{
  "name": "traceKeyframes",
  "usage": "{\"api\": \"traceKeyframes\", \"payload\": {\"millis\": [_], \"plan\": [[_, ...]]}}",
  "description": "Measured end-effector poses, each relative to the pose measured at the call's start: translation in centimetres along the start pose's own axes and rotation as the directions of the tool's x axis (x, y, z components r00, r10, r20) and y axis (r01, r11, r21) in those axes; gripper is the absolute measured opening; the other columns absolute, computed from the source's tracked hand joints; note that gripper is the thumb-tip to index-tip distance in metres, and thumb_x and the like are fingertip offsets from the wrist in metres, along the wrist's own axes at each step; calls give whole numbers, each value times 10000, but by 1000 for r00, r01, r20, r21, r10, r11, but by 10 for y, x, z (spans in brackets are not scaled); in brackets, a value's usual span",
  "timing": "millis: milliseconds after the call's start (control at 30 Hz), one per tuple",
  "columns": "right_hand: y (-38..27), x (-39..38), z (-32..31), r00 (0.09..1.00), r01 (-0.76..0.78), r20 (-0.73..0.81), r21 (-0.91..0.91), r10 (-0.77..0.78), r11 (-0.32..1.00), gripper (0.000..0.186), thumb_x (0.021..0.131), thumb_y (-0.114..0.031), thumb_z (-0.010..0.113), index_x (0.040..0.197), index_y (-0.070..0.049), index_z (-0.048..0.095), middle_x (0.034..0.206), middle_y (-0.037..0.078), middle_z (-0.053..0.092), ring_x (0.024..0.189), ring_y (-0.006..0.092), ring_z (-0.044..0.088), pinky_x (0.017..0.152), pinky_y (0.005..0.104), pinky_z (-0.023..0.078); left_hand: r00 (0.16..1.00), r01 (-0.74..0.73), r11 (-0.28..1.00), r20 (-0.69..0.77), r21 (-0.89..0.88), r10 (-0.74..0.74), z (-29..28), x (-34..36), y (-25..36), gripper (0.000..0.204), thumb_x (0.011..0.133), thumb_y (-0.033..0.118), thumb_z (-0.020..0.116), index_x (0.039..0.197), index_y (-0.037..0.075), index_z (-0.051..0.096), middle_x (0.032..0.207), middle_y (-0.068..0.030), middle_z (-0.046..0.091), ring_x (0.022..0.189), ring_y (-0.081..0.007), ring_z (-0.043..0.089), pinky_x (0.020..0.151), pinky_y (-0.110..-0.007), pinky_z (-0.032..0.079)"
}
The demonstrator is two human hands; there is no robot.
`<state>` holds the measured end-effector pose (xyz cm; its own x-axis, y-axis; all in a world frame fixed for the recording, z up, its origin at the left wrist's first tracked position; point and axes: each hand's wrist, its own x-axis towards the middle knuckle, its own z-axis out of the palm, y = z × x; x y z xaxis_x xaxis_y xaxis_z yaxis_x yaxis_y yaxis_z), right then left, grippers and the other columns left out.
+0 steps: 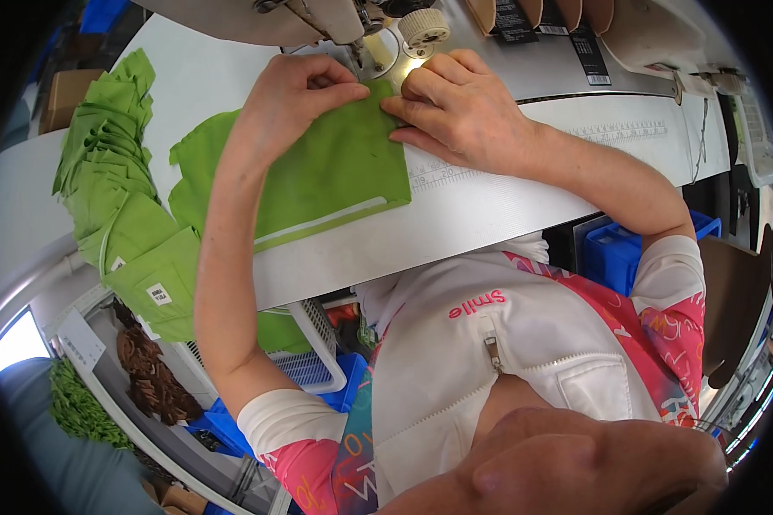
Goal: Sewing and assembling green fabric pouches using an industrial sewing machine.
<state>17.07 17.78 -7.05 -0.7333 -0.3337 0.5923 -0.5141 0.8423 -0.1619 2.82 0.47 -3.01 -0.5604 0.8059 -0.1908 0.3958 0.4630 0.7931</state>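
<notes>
A green fabric piece (335,172) lies flat on the white sewing table, its top corner close to the needle area of a sewing machine (309,21). A pale strip runs along the fabric's near edge. My left hand (305,99) bends over the top of the cloth, thumb and forefinger pinched at its upper edge near the presser foot. At the right edge, my right hand (464,112) has curled fingers, its fingertips and thumb meeting the cloth near the same corner. The undersides of both grips are partly hidden.
A long stack of green fabric pieces (112,163) hangs over the table's left side, one with a white label. Printed rulers (618,130) mark the table. Brown pieces with black tags (588,56) lie at the back right. Blue bins (610,257) and a white basket (318,343) sit below.
</notes>
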Motion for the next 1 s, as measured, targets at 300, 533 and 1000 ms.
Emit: {"api": "traceKeyframes", "payload": {"millis": [300,533,1000], "plan": [[0,1,-3,999,-6,33,8,6,1000,355,707,-254,752,1007,-78,683,854,-5,540,829,170,520,745,320,391,999,33,999,-26,26,-33,3,0,0,206,761,188,706,792,-14,677,610,-26,582,558,-84,479,521,-253,379],[-1,2,-1,999,-3,51,-49,5,999,338,731,-256,739,1009,-74,682,1024,0,611,903,190,529,794,335,397,992,-22,999,-127,34,26,8,2,-8,194,746,190,708,786,4,669,626,-48,622,555,-109,529,540,-263,417],[9,15,8,1000,15,-9,-179,-17,984,195,708,-219,701,827,-65,686,937,-23,622,856,168,516,749,315,377,971,61,993,-237,97,-36,3,16,-13,244,769,193,718,863,-14,629,758,-30,634,716,-96,572,672,-258,451]]}}
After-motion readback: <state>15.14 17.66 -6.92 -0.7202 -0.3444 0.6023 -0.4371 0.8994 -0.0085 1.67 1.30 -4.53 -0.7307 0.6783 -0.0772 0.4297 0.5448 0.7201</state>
